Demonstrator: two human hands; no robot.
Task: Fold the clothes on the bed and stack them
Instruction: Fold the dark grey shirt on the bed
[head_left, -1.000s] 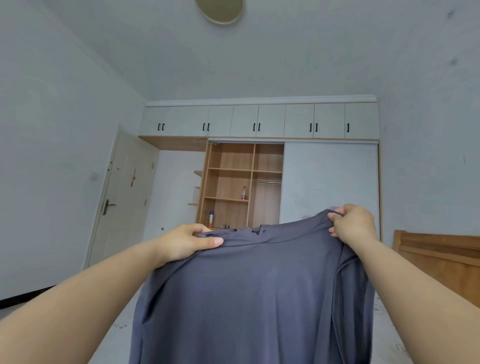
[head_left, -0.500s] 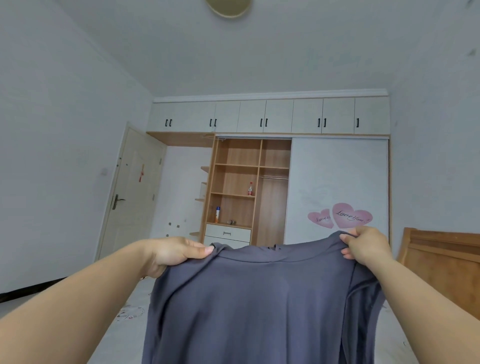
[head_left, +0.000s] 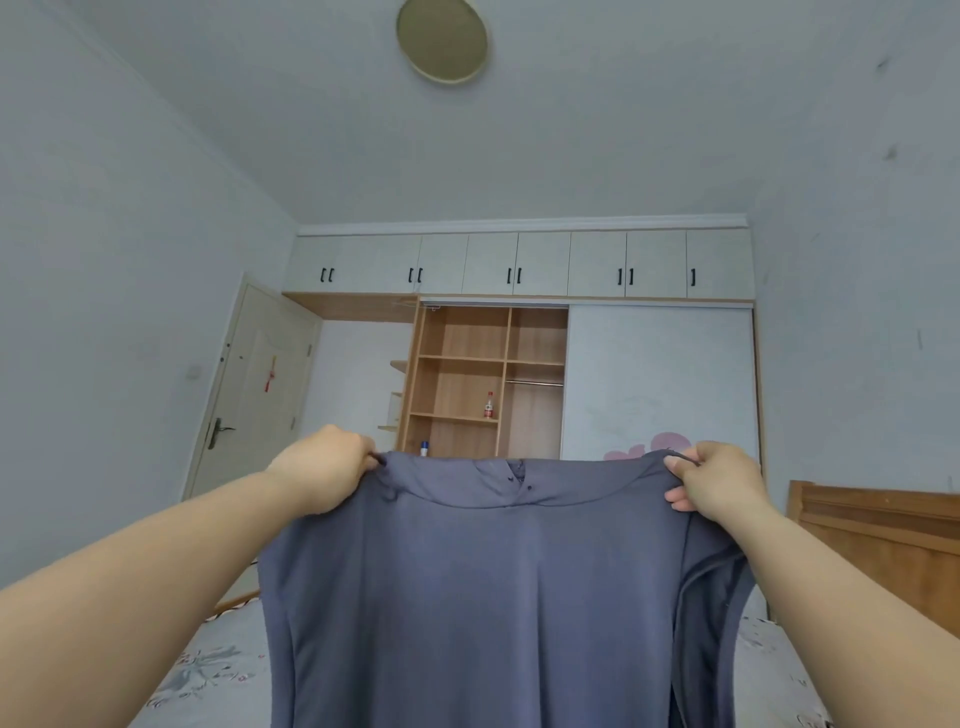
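Grey-blue garment (head_left: 483, 597) held up in air, spread flat, hanging over bed (head_left: 208, 670). Left hand (head_left: 324, 467) fingers curled tight on top-left corner; right hand (head_left: 714, 483) fingers pinching top-right corner. Open wardrobe (head_left: 467, 379) behind.

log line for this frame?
step: spread garment | left hand: grips grey garment top corner | right hand: grips other corner | garment: held up above bed

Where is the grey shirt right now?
In the head view the grey shirt hangs mid-frame above the bed, held up at its top corners by the left hand and right hand.
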